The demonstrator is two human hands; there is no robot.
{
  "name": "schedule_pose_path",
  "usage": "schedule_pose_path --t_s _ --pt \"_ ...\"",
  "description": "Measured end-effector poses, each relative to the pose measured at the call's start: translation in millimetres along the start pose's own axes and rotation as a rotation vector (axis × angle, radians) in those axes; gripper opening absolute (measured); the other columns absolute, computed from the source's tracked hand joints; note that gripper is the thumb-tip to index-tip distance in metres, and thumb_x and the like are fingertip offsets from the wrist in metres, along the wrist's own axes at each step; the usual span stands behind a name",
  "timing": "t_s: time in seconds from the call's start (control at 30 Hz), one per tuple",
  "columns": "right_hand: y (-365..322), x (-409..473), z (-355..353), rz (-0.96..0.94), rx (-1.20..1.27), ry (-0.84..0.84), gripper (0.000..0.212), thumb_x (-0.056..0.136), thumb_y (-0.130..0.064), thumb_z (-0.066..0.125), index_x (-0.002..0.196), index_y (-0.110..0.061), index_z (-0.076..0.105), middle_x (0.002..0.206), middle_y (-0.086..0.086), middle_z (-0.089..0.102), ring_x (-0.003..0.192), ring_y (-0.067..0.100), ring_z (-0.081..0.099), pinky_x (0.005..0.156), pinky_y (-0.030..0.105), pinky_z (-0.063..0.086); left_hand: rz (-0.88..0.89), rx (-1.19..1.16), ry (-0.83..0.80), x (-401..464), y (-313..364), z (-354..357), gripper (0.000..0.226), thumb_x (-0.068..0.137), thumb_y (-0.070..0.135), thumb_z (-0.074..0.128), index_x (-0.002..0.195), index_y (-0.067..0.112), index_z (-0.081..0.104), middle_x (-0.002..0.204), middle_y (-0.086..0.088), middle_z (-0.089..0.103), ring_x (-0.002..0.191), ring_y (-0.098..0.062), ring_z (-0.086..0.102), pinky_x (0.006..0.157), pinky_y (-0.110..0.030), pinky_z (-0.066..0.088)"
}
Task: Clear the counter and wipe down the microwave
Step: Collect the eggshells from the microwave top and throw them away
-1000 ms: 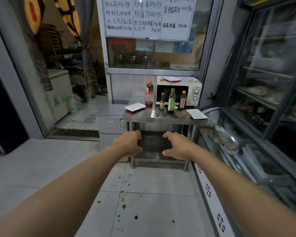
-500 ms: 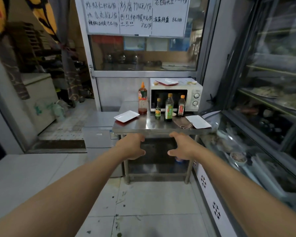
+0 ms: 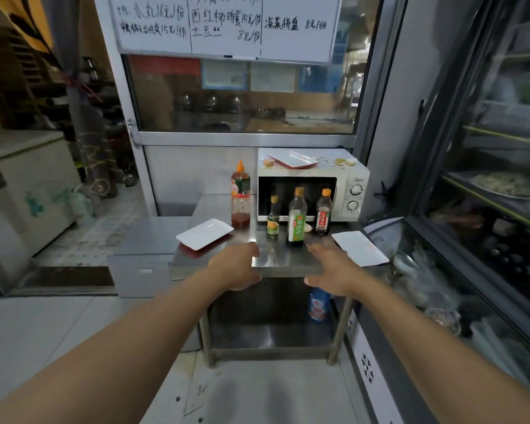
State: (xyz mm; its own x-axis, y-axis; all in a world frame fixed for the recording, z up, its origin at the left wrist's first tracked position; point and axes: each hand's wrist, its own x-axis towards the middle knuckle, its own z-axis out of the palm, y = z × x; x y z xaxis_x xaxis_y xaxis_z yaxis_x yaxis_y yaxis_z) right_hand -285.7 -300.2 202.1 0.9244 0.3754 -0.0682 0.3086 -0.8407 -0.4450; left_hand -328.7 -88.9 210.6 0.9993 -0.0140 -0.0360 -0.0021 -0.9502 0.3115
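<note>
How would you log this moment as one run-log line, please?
phase: reaching | left hand: empty, over counter edge | right hand: empty, beside white plate | microwave: plate and scraps on top, unwiped

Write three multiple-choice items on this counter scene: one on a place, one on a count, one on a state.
1. Where is the red-rimmed plate?
A. on the microwave
B. on the floor
C. inside the microwave

2. How many bottles stand directly before the microwave door?
A. one
B. three
C. six

3. What do the hands hold?
A. a cloth
B. a bottle
C. nothing

Answers: 1 A, it lies on the microwave's top. 2 B, three capped bottles line up there. 3 C, left hand and right hand reach out holding nothing.
</note>
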Motion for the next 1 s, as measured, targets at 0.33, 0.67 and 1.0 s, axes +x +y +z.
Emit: schedule_pose_path --t_s 0.33,0.67,1.0 --pt "47.1 120.3 -22.2 0.073 -0.015 0.058 0.065 0.08 -0.029 0.069 0.136 -0.017 0.039 0.134 0.008 0.046 0.119 0.023 0.047 0.089 0.026 0.038 0.086 0.003 -0.001 146.8 -2.3 1.7 0.047 0.083 0.026 0.067 0.125 0.018 0.049 0.124 -0.006 0.058 0.111 -0.024 0.056 0.093 -0.04 0.049" --pt "91.2 218.7 -31.4 0.2 0.02 0.074 0.065 0.084 -0.028 0.066 0.14 -0.014 0.036 0.135 0.013 0.046 0.123 0.027 0.047 0.096 0.029 0.039 0.107 0.049 -0.046 282.1 -17.5 2.0 0.044 0.084 0.027 0.062 0.125 0.02 0.047 0.118 -0.006 0.06 0.107 -0.025 0.057 0.089 -0.035 0.047" --pt "146.2 301.1 -21.1 0.214 0.025 0.022 0.059 0.085 -0.026 0.064 0.137 -0.016 0.04 0.134 0.01 0.045 0.122 0.027 0.047 0.098 0.03 0.039 0.075 0.038 -0.115 352.4 -18.5 30.3 0.043 0.082 0.03 0.064 0.12 0.019 0.048 0.114 -0.008 0.062 0.102 -0.027 0.06 0.087 -0.042 0.052"
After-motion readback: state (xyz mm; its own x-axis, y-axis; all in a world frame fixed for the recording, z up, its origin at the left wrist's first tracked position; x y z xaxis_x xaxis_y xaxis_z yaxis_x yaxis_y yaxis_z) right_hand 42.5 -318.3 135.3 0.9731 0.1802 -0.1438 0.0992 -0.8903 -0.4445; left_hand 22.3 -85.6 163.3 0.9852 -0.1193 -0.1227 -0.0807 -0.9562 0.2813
